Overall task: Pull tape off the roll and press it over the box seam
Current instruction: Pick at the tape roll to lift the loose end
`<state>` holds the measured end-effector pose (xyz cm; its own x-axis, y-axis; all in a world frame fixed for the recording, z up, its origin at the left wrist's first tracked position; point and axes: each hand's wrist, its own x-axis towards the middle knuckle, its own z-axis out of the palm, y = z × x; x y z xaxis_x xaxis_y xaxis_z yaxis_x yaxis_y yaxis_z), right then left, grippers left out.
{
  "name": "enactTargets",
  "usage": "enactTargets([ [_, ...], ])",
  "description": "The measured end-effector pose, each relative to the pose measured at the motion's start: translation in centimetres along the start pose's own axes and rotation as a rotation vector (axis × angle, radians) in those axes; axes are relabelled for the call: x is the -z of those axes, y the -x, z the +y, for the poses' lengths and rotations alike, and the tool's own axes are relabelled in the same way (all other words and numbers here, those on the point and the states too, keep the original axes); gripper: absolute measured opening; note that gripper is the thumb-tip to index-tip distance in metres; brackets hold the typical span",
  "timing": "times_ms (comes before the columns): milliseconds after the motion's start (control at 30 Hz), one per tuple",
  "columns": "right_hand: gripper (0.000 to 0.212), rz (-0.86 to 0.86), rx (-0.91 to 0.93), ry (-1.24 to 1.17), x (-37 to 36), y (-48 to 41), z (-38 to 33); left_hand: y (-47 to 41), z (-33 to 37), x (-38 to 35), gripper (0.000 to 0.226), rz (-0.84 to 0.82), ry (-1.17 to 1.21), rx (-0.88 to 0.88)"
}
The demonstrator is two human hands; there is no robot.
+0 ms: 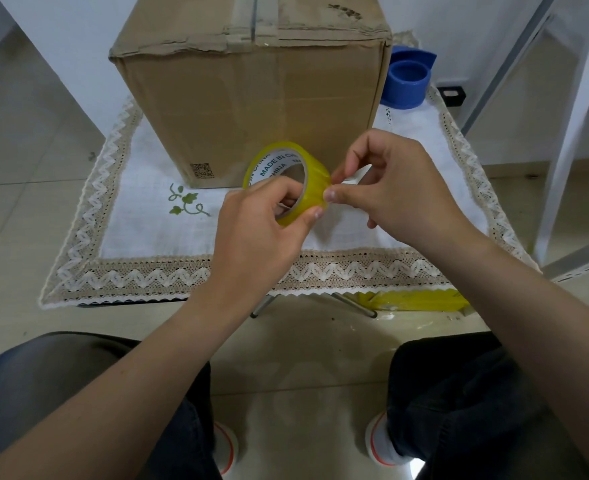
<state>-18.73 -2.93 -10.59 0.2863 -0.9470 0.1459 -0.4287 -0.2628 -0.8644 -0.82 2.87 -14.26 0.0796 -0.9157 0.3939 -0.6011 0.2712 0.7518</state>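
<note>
Head view: gripping yellow tape roll (315,181) with left hand (262,226), fingers through the core, above lace tablecloth (147,209) before cardboard box (251,109); pinching roll's outer face with right hand (397,188).

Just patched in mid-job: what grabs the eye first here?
A yellow tape roll sits at the centre, gripped by the left hand while the right hand pinches its outer layer. Behind it a tall cardboard box stands on a lace-edged white cloth, with a blue container to its right.
</note>
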Motion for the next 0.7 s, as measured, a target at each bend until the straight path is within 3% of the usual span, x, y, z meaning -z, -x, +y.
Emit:
enactTargets([
  [367,0.040,0.023,0.001,0.114,-0.42,0.21,-0.15,0.10,0.11,-0.02,0.016,0.000,-0.147,-0.053],
  [700,0.035,-0.041,-0.044,0.005,0.17,-0.21,0.54,0.16,0.22,0.05,0.013,-0.033,-0.198,-0.091],
])
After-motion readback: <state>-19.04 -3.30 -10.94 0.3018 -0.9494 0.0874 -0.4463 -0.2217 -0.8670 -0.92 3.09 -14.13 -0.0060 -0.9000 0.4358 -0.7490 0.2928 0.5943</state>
